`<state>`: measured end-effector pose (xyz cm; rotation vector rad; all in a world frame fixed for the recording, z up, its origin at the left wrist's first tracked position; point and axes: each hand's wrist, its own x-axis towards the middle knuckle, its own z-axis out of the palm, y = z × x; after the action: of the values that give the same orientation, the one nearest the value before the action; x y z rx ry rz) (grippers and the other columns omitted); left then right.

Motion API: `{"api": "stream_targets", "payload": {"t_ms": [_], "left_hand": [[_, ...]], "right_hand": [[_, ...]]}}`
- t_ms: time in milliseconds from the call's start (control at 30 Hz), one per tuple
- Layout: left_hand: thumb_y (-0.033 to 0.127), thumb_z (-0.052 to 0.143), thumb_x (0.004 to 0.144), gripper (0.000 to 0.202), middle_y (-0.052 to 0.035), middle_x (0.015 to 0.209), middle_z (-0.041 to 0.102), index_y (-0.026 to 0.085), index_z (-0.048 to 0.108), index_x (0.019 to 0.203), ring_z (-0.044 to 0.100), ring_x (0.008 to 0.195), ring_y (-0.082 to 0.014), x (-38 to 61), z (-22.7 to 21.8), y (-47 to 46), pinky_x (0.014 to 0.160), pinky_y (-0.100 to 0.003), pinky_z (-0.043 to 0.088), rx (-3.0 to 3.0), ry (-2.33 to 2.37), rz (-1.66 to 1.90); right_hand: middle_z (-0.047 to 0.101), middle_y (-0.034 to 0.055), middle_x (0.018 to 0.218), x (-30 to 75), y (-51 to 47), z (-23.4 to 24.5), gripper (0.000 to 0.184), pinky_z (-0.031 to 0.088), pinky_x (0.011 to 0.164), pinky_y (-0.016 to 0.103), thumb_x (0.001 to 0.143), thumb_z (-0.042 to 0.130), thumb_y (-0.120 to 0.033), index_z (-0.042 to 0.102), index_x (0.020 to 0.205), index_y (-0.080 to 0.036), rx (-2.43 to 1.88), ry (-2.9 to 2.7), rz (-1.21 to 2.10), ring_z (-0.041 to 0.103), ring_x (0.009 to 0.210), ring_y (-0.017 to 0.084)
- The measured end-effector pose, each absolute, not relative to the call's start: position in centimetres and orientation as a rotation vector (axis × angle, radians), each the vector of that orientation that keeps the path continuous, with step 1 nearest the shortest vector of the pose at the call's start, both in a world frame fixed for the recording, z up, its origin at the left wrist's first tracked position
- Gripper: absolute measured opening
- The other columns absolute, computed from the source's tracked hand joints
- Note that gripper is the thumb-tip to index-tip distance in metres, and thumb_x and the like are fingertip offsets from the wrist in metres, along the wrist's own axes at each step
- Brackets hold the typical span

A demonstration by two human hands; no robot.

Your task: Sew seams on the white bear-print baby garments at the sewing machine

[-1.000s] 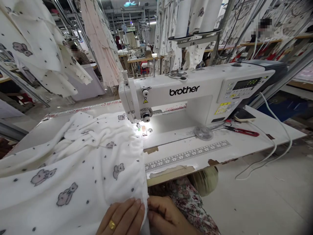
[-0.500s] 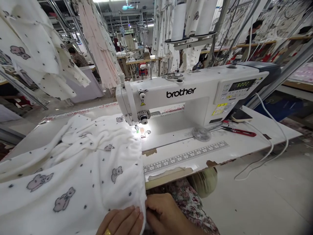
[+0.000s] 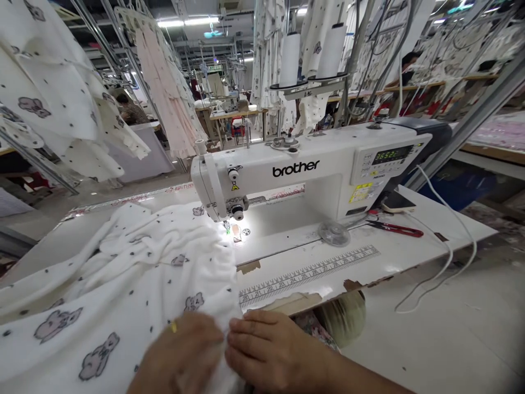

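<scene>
White plush fabric (image 3: 164,295) printed with grey animals and dots lies over the left of the sewing table, its gathered right edge running up to the needle area of a white sewing machine (image 3: 262,164). My left hand (image 3: 184,350), with a gold ring and blurred by motion, is closed on the fabric near that edge. Right beside it, my right hand (image 3: 274,350) grips the edge at the table's front, fingers pressed together and thumb hidden. The machine's lamp lights the needle area, where the fabric's top corner sits.
A printed ruler scale (image 3: 311,273) runs along the table front. Farther right lie a clear round bobbin case (image 3: 334,234), red-handled thread snips (image 3: 396,228) and a phone-like slab (image 3: 397,201). A white cable (image 3: 471,257) loops over the right edge. Thread cones (image 3: 290,60) stand behind.
Both hands have moved up along the fabric edge, and the left is now curled and blurred rather than lying flat. The display digits differ. The view has shifted slightly.
</scene>
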<state>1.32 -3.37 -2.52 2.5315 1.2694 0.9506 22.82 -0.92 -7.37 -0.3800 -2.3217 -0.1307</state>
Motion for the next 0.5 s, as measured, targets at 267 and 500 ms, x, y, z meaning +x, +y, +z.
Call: {"api": "stream_targets", "payload": {"t_ms": [267,500], "left_hand": [[0.039,0.036,0.097,0.034,-0.0105,0.091,0.068,0.016,0.061,0.091,0.065,0.081,-0.0242,2.4,-0.9,9.5,0.066,-0.031,0.045,2.277,2.101,0.328],[0.023,0.040,0.092,0.023,-0.0019,0.070,0.056,0.021,0.047,0.071,0.054,0.061,-0.0188,1.7,-2.0,8.2,0.054,-0.028,0.034,2.478,2.114,0.166]], "right_hand": [[0.070,0.0032,0.082,24.5,0.6,-3.5,0.016,0.049,0.080,0.023,0.098,0.050,-0.018,0.066,0.096,-0.021,-0.324,-2.335,0.122,0.065,0.077,0.011],[0.069,-0.0028,0.074,26.6,2.0,-4.3,0.027,0.043,0.061,0.020,0.098,0.049,-0.016,0.054,0.072,-0.019,-0.281,-2.645,0.451,0.057,0.058,0.007]]}}
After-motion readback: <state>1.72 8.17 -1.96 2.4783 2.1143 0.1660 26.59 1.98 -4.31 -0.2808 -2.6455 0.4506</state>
